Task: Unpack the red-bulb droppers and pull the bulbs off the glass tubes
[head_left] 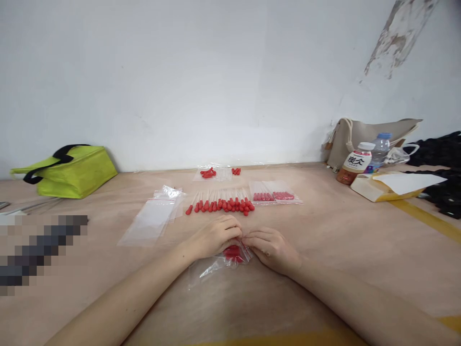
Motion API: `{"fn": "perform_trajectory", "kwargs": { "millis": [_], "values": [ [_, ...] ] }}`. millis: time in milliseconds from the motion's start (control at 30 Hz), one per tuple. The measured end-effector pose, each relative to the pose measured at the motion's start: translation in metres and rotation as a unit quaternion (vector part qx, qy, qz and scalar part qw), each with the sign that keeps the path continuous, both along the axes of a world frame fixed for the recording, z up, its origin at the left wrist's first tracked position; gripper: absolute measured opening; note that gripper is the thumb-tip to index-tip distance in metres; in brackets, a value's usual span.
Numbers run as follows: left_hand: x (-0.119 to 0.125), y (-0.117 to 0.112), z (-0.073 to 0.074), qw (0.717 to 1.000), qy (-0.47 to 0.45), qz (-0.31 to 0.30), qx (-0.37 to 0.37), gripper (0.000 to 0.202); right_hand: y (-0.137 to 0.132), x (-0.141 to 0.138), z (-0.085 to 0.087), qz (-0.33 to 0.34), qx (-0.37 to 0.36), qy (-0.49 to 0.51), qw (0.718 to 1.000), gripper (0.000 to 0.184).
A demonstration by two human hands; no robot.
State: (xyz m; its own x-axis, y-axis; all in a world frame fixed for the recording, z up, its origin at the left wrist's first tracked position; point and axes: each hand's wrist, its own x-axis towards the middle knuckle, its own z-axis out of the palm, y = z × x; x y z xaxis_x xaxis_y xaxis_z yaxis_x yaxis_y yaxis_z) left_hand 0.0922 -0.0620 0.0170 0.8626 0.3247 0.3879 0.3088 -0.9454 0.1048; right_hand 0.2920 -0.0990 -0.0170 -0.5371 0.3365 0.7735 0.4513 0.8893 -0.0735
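On the bench (pixel 334 230) before me lies a clear bag (pixel 214 267), its far edge held in the tight pinch of my left grip (pixel 220 238) and right grip (pixel 272 250), and its red pieces (pixel 233 253) might spill if either slipped while the bag was unsealed.

a pale wall (pixel 180 81) — peeling patch (pixel 398 41) at upper right — stands behind a tan table (pixel 345 240).

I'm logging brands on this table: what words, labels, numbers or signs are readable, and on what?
"炭", then a second large character I can't read surely: white-capped bottle.
Smaller print there: too small.
Blue-capped bottle: label too blurred.
Front plastic bag: no legible text.
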Motion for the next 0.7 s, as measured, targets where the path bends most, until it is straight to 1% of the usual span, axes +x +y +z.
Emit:
{"fn": "perform_trajectory", "kwargs": {
  "millis": [167, 267, 367, 467, 700],
  "values": [
    [0.002, -0.001, 0.000, 1.000, -0.006, -0.013, -0.022, 0.018, 0.001, 0.001, 0.002, -0.012, 0.027, -0.009, 1.000, 0.015],
    [0.003, -0.001, 0.000, 0.999, -0.016, -0.007, -0.032, 0.015, 0.000, 0.003, 0.007, -0.020, 0.051, -0.025, 0.998, 0.013],
    [0.003, 0.001, 0.001, 1.000, -0.008, -0.006, -0.016, 0.017, -0.001, 0.004, 0.010, -0.041, 0.079, -0.055, 0.995, 0.014],
    [0.002, 0.002, 0.002, 1.000, 0.004, -0.009, 0.008, 0.018, -0.002, 0.004, 0.012, -0.061, 0.091, -0.071, 0.991, 0.016],
    [0.000, 0.001, 0.000, 0.998, -0.018, -0.023, 0.046, 0.023, -0.004, 0.003, 0.011, -0.080, 0.073, -0.083, 0.991, 0.020]
  ]
}}
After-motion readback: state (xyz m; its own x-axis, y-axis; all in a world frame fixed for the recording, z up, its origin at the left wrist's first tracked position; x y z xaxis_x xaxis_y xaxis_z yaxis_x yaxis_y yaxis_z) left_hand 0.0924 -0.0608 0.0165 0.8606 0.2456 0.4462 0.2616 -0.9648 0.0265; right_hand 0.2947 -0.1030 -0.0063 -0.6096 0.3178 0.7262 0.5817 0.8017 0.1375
